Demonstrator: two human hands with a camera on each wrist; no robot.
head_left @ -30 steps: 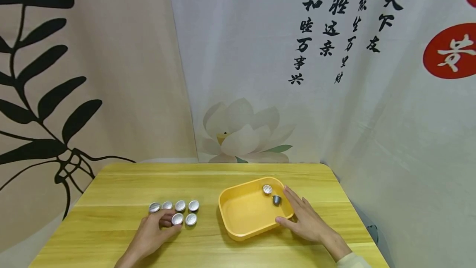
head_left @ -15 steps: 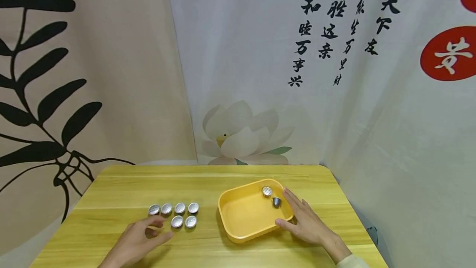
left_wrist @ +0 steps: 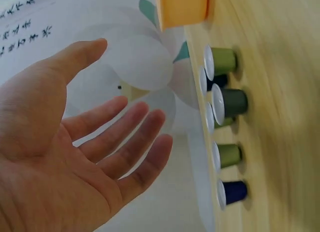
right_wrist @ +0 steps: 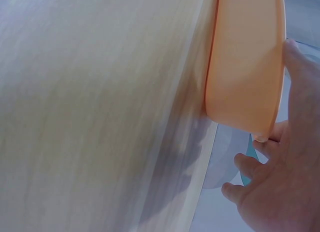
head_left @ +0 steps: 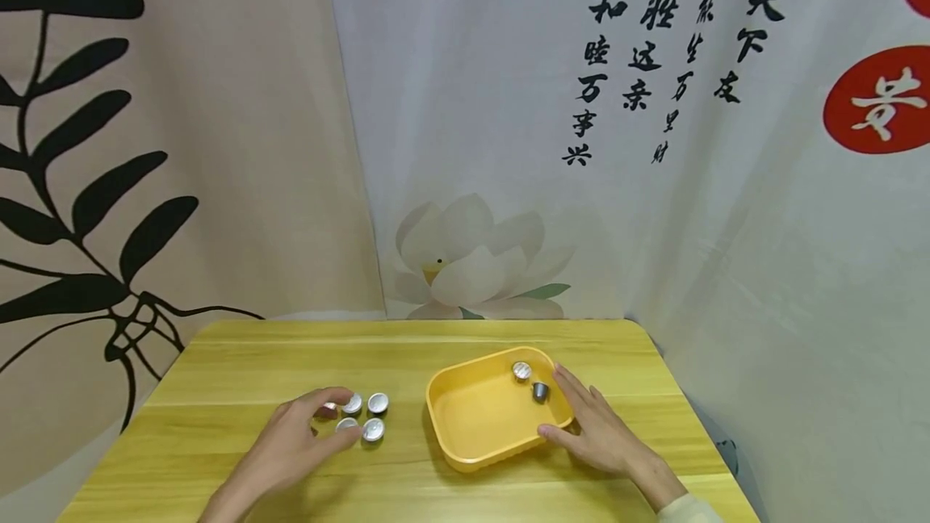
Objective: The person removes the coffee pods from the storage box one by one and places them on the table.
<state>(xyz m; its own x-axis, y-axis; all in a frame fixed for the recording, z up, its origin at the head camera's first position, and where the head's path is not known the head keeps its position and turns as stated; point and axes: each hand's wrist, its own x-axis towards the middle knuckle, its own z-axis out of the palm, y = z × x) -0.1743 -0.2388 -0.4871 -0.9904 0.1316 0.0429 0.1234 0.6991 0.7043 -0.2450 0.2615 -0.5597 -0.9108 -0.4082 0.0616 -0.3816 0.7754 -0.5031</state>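
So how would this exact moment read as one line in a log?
left hand: open, over capsules on table | right hand: open, rests against yellow tray | inside tray: two capsules

A: What's worn on the left hand (head_left: 291, 446)?
B: Nothing, bare, no ring or watch.
A: Right hand (head_left: 599, 434)?
B: Bare too; pale cream sleeve cuff (head_left: 690, 509) just behind the wrist.
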